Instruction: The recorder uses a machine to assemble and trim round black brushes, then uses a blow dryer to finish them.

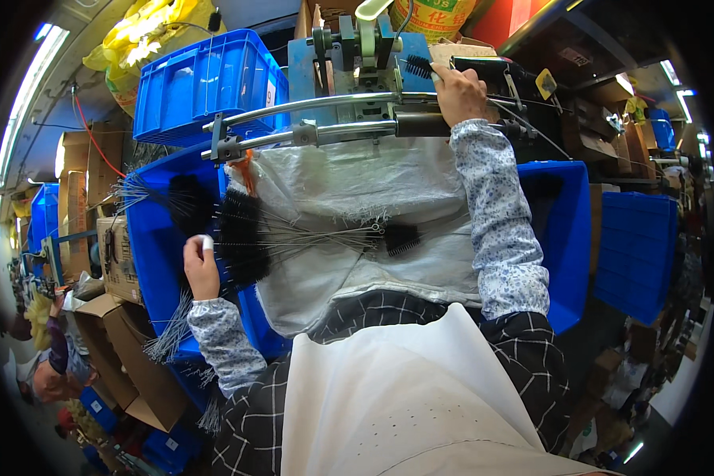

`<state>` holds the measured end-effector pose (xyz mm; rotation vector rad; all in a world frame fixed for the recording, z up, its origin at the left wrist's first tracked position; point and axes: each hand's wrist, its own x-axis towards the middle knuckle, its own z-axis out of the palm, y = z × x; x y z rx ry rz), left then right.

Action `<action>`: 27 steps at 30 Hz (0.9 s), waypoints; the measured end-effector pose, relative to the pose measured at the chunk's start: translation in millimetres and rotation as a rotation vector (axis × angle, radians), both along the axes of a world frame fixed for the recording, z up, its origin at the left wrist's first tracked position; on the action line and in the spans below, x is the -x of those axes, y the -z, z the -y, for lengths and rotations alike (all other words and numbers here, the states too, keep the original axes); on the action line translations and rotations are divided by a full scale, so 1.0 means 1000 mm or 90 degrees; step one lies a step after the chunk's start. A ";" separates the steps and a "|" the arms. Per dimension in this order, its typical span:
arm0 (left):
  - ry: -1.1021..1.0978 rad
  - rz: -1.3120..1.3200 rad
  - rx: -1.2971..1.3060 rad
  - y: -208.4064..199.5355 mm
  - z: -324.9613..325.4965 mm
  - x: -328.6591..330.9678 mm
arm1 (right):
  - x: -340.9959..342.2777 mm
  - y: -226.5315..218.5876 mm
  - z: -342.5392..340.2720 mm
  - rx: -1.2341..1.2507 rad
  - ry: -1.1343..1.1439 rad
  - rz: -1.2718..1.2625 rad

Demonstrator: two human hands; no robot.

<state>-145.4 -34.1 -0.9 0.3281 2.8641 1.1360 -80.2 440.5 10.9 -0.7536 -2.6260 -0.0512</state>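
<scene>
Blue crates (571,254) flank a white sheet (333,182) bearing bundled black wire brushes (243,230). The right hand (460,94) pinches a small black brush (418,67) beyond the metal rails (349,129); the left hand (202,270) is beside the bundle, whether gripping I cannot tell.

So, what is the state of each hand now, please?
Left hand: beside black bristles; grip cannot be told.
Right hand: closed, seemingly pinching a small black brush.
</scene>
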 end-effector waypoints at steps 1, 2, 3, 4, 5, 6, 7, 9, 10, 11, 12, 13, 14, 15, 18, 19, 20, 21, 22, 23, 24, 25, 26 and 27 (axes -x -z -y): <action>0.014 0.078 -0.017 0.001 0.004 -0.002 | 0.004 0.002 -0.001 0.002 -0.001 0.000; 0.015 0.099 -0.021 0.001 0.005 -0.004 | 0.007 0.003 -0.002 -0.014 0.001 0.009; 0.016 0.099 -0.021 0.002 0.005 -0.004 | 0.010 0.004 -0.003 -0.031 0.003 0.018; 0.015 0.078 -0.032 0.003 0.004 -0.005 | 0.011 0.004 -0.004 -0.026 -0.001 0.023; 0.015 0.058 -0.043 0.003 0.003 -0.007 | 0.012 0.005 -0.005 -0.026 -0.001 0.024; 0.015 0.059 -0.044 0.002 0.002 -0.007 | 0.012 0.006 -0.007 -0.022 -0.012 0.012; 0.014 0.076 -0.024 -0.001 0.001 -0.008 | 0.013 0.007 -0.006 -0.017 -0.024 -0.001; 0.012 0.094 -0.004 -0.004 0.001 -0.008 | 0.011 0.006 -0.006 -0.011 -0.026 -0.004; 0.013 0.114 -0.022 -0.004 0.003 -0.007 | 0.011 0.006 -0.005 -0.005 -0.030 -0.009; 0.015 0.134 -0.041 -0.005 0.004 -0.007 | 0.012 0.006 -0.005 -0.004 -0.031 -0.009; 0.013 0.134 -0.041 -0.004 0.004 -0.007 | 0.012 0.007 -0.004 -0.002 -0.029 -0.011; 0.013 0.124 -0.048 -0.001 0.003 -0.006 | 0.012 0.007 -0.004 -0.002 -0.025 -0.011; 0.012 0.114 -0.056 0.000 0.002 -0.005 | 0.011 0.006 -0.004 -0.002 -0.025 -0.011; 0.013 0.114 -0.057 0.000 0.000 -0.005 | 0.011 0.005 -0.004 0.002 -0.026 -0.012; 0.024 0.084 -0.048 -0.003 -0.006 -0.007 | 0.011 0.006 -0.005 0.004 -0.025 -0.017; 0.005 0.069 -0.079 -0.004 -0.007 -0.007 | 0.011 0.006 -0.006 0.003 -0.025 -0.022; -0.014 0.055 -0.109 -0.006 -0.008 -0.007 | 0.011 0.006 -0.006 0.003 -0.025 -0.022; -0.014 0.055 -0.109 -0.009 -0.010 -0.007 | 0.010 0.006 -0.006 0.005 -0.029 -0.021; -0.026 0.017 -0.102 -0.016 -0.015 -0.008 | 0.012 0.007 -0.006 0.009 -0.035 -0.021; -0.038 -0.021 -0.094 -0.022 -0.017 -0.008 | 0.013 0.007 -0.005 0.010 -0.038 -0.021; -0.042 -0.032 -0.092 -0.026 -0.017 -0.006 | 0.014 0.005 -0.004 0.044 -0.033 -0.002; -0.041 -0.031 -0.094 -0.030 -0.021 -0.004 | 0.013 0.003 -0.005 0.074 -0.024 0.018; -0.029 -0.071 -0.152 -0.036 -0.027 -0.003 | 0.014 0.004 -0.008 0.072 -0.023 0.018; -0.016 -0.112 -0.210 -0.041 -0.031 -0.001 | 0.017 0.007 -0.013 0.048 -0.026 0.032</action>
